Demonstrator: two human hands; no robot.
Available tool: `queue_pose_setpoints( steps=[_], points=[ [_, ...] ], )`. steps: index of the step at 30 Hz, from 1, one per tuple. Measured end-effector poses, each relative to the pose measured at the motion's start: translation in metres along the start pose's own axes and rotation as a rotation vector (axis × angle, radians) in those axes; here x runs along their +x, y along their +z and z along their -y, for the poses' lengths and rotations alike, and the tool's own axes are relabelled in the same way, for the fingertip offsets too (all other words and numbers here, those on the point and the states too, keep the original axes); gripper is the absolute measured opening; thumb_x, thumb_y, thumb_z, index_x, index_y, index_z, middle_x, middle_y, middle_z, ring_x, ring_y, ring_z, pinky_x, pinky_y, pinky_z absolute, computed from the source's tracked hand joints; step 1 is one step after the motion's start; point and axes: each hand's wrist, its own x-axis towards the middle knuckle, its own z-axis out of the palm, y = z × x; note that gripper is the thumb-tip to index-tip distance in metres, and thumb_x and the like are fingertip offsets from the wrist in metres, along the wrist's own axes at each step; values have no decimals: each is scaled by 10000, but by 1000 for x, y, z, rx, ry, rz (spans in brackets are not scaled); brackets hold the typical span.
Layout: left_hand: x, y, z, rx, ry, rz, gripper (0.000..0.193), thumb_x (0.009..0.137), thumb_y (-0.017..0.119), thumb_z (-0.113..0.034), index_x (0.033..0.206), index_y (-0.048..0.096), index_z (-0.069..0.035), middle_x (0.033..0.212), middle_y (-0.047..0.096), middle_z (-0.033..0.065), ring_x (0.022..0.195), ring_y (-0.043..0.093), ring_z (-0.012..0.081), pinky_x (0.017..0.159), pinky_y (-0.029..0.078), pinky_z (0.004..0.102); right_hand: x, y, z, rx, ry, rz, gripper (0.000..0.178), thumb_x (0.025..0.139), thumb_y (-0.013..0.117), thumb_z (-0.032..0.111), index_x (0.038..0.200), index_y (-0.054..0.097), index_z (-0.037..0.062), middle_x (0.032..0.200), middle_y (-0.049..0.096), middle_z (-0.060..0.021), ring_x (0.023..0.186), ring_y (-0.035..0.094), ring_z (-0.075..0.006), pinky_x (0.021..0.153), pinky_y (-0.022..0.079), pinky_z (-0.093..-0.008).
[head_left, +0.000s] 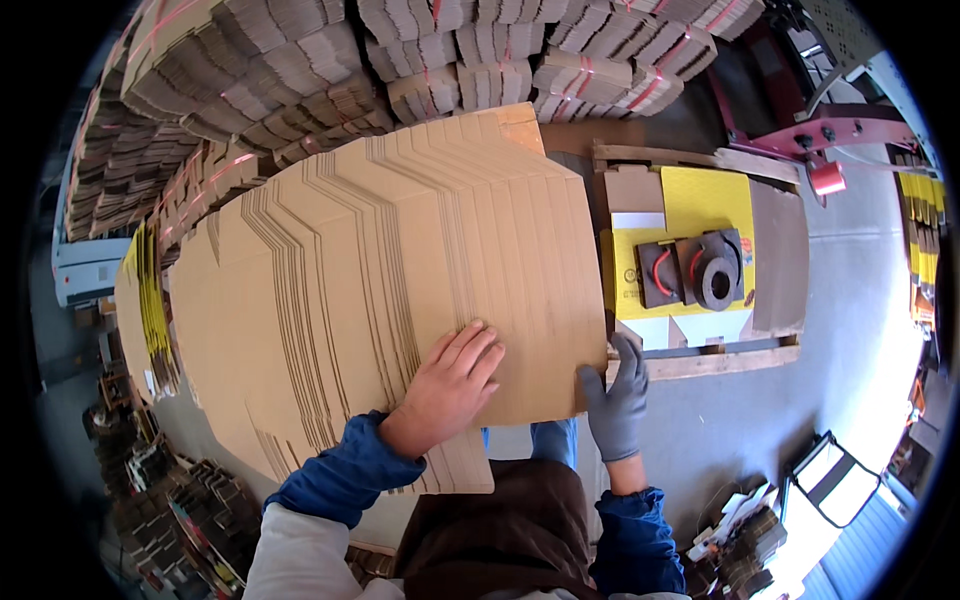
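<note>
A long fanned row of brown cardboard sheets (350, 230) spreads across the middle in front of me, each overlapping the one beside it. My bare left hand (455, 378) lies on top of the sheets near their front, fingers stretched out. At the right edge of the topmost sheets is my right hand (615, 395), in a grey glove. Its thumb and fingers are spread, with the thumb near the sheet's corner; whether it touches the edge firmly I cannot tell.
Strapped bundles of cardboard (480, 60) are piled along the back. At right, a wooden pallet (720, 360) bears yellow cardboard (710, 195) with dark blocks and a ring-shaped roll (717, 285) on it. A pink metal frame (840, 135) stands far right. Cardboard scraps (740, 530) lie lower right.
</note>
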Motion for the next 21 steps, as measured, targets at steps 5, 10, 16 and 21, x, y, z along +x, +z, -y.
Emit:
queue_pose_setpoints(
  steps=[5, 10, 16, 21],
  points=[
    [7, -11, 27, -101, 190, 12, 421, 836, 757, -147, 1211, 608, -28, 1363, 549, 138, 1362, 482, 334, 1137, 407, 443, -5, 26, 61, -264, -181, -160, 696, 806, 785, 299, 1401, 519, 57, 1502, 458, -223, 1430, 371, -464, 1208, 229, -610],
    [20, -24, 52, -146, 395, 47, 378, 807, 780, -177, 1123, 642, -22, 1276, 575, 132, 1290, 515, 326, 1084, 443, 436, -9, 66, 91, -314, -168, -149, 746, 808, 776, 386, 1422, 514, 53, 1512, 444, -244, 1450, 338, -477, 1210, 175, -654],
    [35, -32, 65, -110, 502, 115, 313, 837, 761, -272, 1049, 659, -66, 1177, 598, 79, 1211, 530, 269, 1060, 423, 407, -7, 77, 93, -257, -129, -153, 704, 818, 744, 365, 1422, 536, 70, 1518, 440, -235, 1433, 357, -478, 1207, 151, -673],
    [57, -36, 67, -79, 585, 170, 305, 843, 765, -354, 981, 663, -102, 1071, 595, 40, 1115, 540, 230, 1033, 399, 401, -9, 81, 89, -257, -131, -196, 696, 792, 734, 347, 1413, 559, 88, 1515, 442, -232, 1432, 361, -473, 1207, 144, -676]
  ],
)
